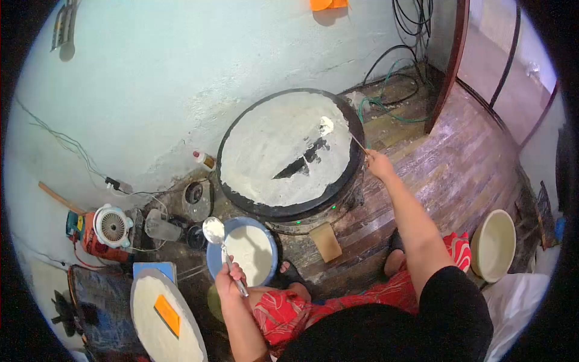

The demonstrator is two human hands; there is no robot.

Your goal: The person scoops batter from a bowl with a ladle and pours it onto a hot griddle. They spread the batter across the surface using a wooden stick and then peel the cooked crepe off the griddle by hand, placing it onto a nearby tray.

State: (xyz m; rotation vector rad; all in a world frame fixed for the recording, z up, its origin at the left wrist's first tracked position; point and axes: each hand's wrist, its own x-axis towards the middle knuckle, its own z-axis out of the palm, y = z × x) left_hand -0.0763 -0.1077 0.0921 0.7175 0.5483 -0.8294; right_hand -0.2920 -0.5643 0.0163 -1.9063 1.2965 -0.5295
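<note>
My left hand (229, 279) is closed around the handle of a metal ladle (213, 230), whose bowl is coated white. The ladle is above a blue tub (271, 265) of white batter (248, 252). My right hand (380, 164) grips a thin stick-like tool (359, 143) that reaches over the right rim of a large round griddle (283, 212). I cannot make out the tool's far end. A pale layer of batter (271, 139) covers most of the griddle, with a dark uncovered gap right of the middle. A thicker white lump (326, 125) lies near the upper right.
A pale oval board (145, 308) carries an orange-and-black flat piece (168, 315) at lower left. A fan-like device (113, 225), a clear jug (161, 225) and a bottle (204, 160) stand left. Cardboard (325, 242) lies before the griddle; a cream basin (493, 246) is at right.
</note>
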